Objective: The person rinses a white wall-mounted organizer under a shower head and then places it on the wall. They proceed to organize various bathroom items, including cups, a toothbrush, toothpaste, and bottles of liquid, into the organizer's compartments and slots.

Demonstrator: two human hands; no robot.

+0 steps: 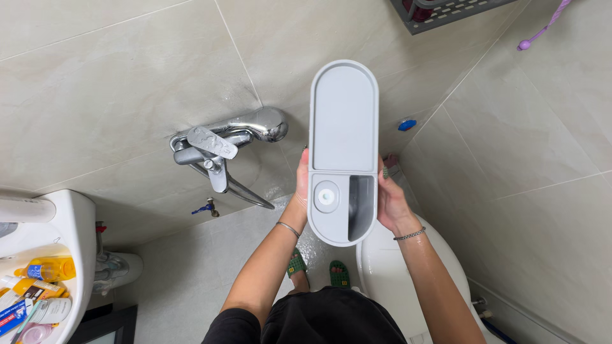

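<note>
The person is holding a grey tray [343, 114] up in front of the tiled wall [115, 76], long axis upright, face toward the camera. The left hand [301, 185] is gripping its left edge and the right hand [390, 200] its right edge, both closed on the lower part, fingers mostly hidden behind it.

In my judgement the hold is low for so long a piece; the upper end is standing free, so keeping both wrists level and pressing evenly from each side is advisable, and the tap [223, 143] just left wants a margin.

The tray is a long, round-ended plastic piece with a raised rim. Its upper part is a plain shallow recess. Its lower part is divided: a round white fitting [326, 196] on the left, a deeper slot [361, 207] on the right. The surface is looking clean and unmarked. It is hanging above the white toilet [382, 267].
</note>
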